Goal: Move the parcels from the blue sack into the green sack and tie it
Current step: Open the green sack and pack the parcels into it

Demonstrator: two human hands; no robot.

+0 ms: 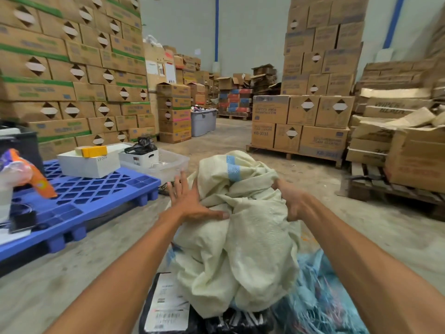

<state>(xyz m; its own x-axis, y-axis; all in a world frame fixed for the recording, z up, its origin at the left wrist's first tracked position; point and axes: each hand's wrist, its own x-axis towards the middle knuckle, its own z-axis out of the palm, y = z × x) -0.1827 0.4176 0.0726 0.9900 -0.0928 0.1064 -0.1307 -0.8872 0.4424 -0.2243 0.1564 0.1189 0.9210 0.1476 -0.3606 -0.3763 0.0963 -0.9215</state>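
Observation:
A pale green woven sack (243,237) with a light blue stripe stands bunched up on the concrete floor in front of me. My left hand (190,201) lies flat on its left side, fingers spread, thumb pressing the cloth. My right hand (289,198) is closed on a fold of the sack's upper right part. A crumpled blue sack (320,302) lies at the lower right, partly under the pale one. A black parcel (166,307) with a white shipping label lies at the bottom, beside other dark parcels under the sack's base.
A blue plastic pallet (79,196) on the left carries white boxes, a clear tub and an orange packet. Tall cardboard box stacks (72,68) line the left, and boxes on a wooden pallet (301,131) stand to the right. A floor aisle runs ahead.

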